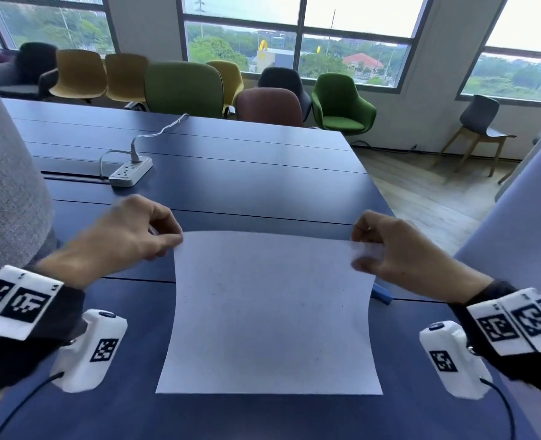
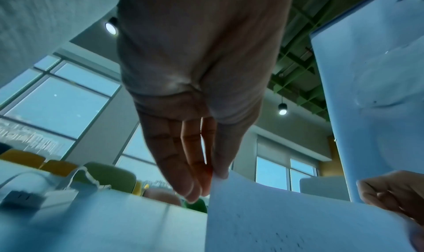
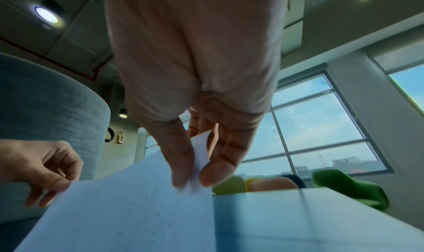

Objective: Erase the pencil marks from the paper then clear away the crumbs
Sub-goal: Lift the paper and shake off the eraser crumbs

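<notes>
Pinching the paper's (image 1: pixel 270 312) far corners, the left hand (image 1: pixel 126 231) at ten o'clock and the right hand (image 1: pixel 399 249) at two o'clock held that edge raised off the blue table (image 1: pixel 231 173). Fine dark crumbs (image 1: pixel 218 284) speckled the sheet, whose near edge lay at six o'clock. A blue object (image 1: pixel 382 294) showed by the paper's right edge, at three o'clock.

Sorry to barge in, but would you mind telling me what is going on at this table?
A person is lifting a sheet of paper off the dark blue table. The left hand pinches its far left corner and the right hand its far right corner, so the far edge is raised while the near edge looks to rest on the table. Small dark specks dot the sheet. A white power strip lies further back.
</notes>
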Demonstrator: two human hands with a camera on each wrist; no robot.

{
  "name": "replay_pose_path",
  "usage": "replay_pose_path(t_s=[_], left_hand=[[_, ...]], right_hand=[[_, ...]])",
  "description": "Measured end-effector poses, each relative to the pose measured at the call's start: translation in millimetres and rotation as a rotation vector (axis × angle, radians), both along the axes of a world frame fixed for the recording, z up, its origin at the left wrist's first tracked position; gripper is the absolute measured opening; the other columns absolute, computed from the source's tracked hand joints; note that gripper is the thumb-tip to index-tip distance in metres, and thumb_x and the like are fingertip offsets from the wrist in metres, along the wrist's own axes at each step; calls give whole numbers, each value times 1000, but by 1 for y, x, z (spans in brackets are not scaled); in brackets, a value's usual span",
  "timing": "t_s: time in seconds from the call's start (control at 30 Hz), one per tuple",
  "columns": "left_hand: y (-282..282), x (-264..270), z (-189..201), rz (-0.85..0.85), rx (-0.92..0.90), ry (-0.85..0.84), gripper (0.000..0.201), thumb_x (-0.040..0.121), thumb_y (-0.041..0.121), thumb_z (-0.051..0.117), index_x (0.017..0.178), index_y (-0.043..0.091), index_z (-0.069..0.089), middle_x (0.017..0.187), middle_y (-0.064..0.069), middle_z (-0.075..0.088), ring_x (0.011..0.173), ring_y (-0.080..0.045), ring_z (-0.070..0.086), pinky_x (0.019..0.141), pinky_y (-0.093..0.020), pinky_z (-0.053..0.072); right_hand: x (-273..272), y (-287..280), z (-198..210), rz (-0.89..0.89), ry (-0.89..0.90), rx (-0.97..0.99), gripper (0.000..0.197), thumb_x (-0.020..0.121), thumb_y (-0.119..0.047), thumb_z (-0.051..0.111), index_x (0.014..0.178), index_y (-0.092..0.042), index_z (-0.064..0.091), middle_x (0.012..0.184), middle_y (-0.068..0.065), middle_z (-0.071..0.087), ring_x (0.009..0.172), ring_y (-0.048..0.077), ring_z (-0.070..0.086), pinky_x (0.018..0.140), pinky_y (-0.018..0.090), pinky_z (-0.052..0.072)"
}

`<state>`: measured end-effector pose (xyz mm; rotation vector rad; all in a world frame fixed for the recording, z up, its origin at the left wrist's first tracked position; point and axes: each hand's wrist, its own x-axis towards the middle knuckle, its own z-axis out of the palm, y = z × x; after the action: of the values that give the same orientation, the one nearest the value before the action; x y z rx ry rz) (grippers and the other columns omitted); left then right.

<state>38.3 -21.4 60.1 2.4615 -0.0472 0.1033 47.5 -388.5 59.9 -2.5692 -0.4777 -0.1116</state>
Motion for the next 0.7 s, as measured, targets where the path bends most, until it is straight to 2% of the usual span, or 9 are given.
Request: replay_pose_path(t_s=[0.1, 0.17, 0.23, 0.3, 0.33, 0.37, 0.43, 0.6, 0.7], left_hand=[[8, -8, 21, 15, -40, -98, 18, 81, 9, 78, 72, 24, 74, 58, -1, 70, 56, -17, 69, 72, -39, 60], [10, -16, 35, 30, -101, -187, 23, 76, 15, 82, 78, 36, 74, 58, 0, 70, 56, -17, 70, 75, -45, 60], [10, -27, 48, 23, -176, -253, 17, 65, 40, 82, 80, 36, 74, 60, 3, 70, 57, -19, 71, 76, -49, 60], [12, -33, 51, 8, -196, -271, 36, 59, 64, 77, 82, 36, 74, 62, 5, 71, 58, -20, 71, 76, -47, 59], [9, -35, 52, 3, -163, -267, 29, 63, 60, 80, 81, 37, 74, 62, 5, 71, 59, -19, 71, 77, -46, 59], [8, -34, 49, -4, -129, -279, 15, 70, 43, 84, 80, 39, 74, 61, 6, 71, 59, -19, 71, 78, -48, 59], [9, -33, 46, 25, -107, -307, 21, 73, 21, 83, 79, 38, 74, 61, 6, 70, 60, -19, 71, 79, -51, 58], [8, -37, 56, 34, -118, -355, 21, 75, 15, 81, 81, 34, 74, 66, 4, 72, 62, -24, 72, 80, -57, 57], [5, -38, 56, -8, -112, -335, 13, 73, 33, 82, 81, 36, 73, 65, 6, 72, 62, -20, 72, 81, -55, 57]], right_hand=[[-11, 2, 25, -11, -106, 36, 32, 71, -11, 78, 80, -29, 54, 72, -12, 63, 72, 3, 58, 62, 14, 46], [-17, 2, 39, -16, -154, 70, 32, 70, -15, 81, 80, -31, 55, 75, -16, 64, 74, 0, 59, 63, 18, 49], [-20, 2, 49, -28, -202, 90, 30, 71, -17, 82, 80, -31, 57, 77, -16, 66, 71, -5, 59, 61, 16, 46], [-21, 4, 53, -31, -227, 86, 27, 72, -18, 81, 80, -31, 58, 77, -16, 67, 65, -8, 57, 56, 10, 43], [-22, 7, 51, -26, -214, 84, 27, 73, -17, 81, 78, -31, 59, 73, -18, 66, 64, -9, 57, 56, 8, 43], [-23, 8, 48, -16, -191, 76, 27, 73, -16, 81, 77, -31, 59, 70, -21, 66, 65, -12, 57, 57, 5, 42], [-25, 11, 45, -3, -169, 70, 28, 75, -14, 80, 74, -31, 58, 68, -24, 65, 66, -16, 56, 59, 1, 39], [-22, 7, 55, -10, -255, 112, 27, 73, -14, 80, 73, -31, 60, 72, -16, 67, 62, -8, 59, 57, 5, 42], [-21, 8, 51, 8, -207, 62, 29, 75, -15, 80, 71, -33, 58, 71, -21, 66, 64, -9, 58, 58, 7, 43]])
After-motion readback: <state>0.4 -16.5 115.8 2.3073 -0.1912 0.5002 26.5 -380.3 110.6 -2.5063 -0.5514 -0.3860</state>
